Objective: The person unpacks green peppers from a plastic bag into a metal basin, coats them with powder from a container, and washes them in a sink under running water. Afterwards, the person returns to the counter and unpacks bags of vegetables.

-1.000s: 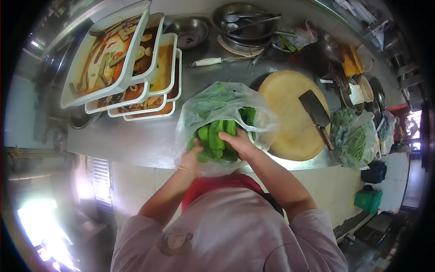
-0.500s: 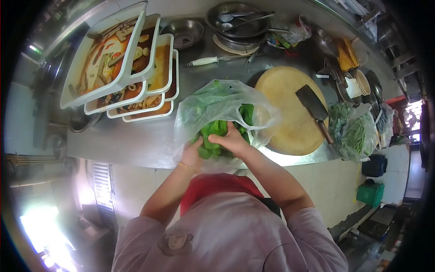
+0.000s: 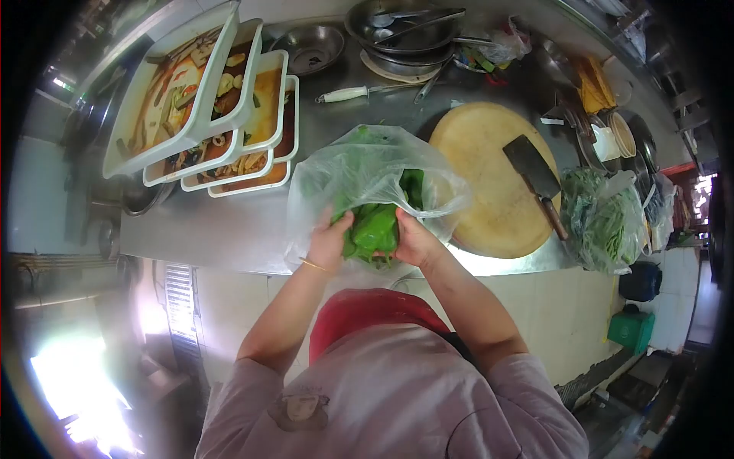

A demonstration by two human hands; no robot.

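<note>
A clear plastic bag (image 3: 321,176) lies on the steel counter in front of me, its mouth gaping towards my body. Glossy green peppers (image 3: 375,229) show in the opening, with more green visible through the plastic. On the left side of the bunch, my left hand (image 3: 329,241) presses in with its thumb against the peppers. My right hand (image 3: 417,239) closes on the bunch from the right, thumb on top. The fingertips of both hands are partly hidden by the peppers and the bag. Right of the bag, a cleaver (image 3: 534,167) rests on a round wooden chopping board (image 3: 482,180).
Stacked white trays of food (image 3: 164,157) stand at the left. Behind are a metal bowl (image 3: 310,47), nested pans (image 3: 401,38) and a white-handled tool (image 3: 344,95). A bag of green vegetables (image 3: 604,214) sits beyond the board at the counter's right.
My right hand has shifted from on top of the peppers to their right side. My hands are farther apart, with more of the peppers exposed between them.
</note>
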